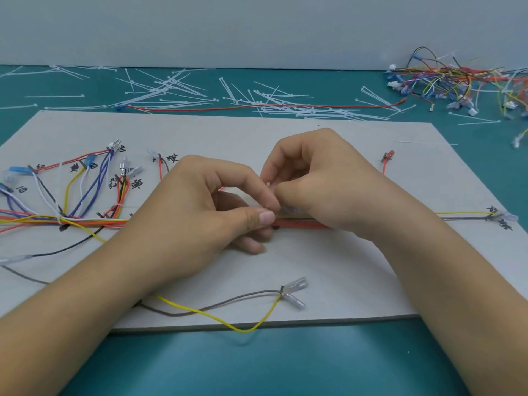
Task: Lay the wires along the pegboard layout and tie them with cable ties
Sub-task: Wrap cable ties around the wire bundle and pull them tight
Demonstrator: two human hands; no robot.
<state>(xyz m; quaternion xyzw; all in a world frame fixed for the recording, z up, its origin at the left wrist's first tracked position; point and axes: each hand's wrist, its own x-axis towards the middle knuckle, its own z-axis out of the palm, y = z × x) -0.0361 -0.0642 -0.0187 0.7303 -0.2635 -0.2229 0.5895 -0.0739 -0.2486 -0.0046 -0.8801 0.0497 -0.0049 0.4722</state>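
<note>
Teal mat (257,367) below grey wall (257,30) bears pegboard (328,267); both hands (200,212) (323,181) pinch a cable tie (269,184).

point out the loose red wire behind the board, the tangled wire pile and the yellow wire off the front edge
loose red wire (200,109), head view, middle of its length
tangled wire pile (463,78), head view, centre of the heap
yellow wire (243,330), head view, its lowest bend

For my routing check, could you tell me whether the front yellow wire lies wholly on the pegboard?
Partly off: the yellow wire loops over the front edge of the pegboard onto the teal mat.
</note>
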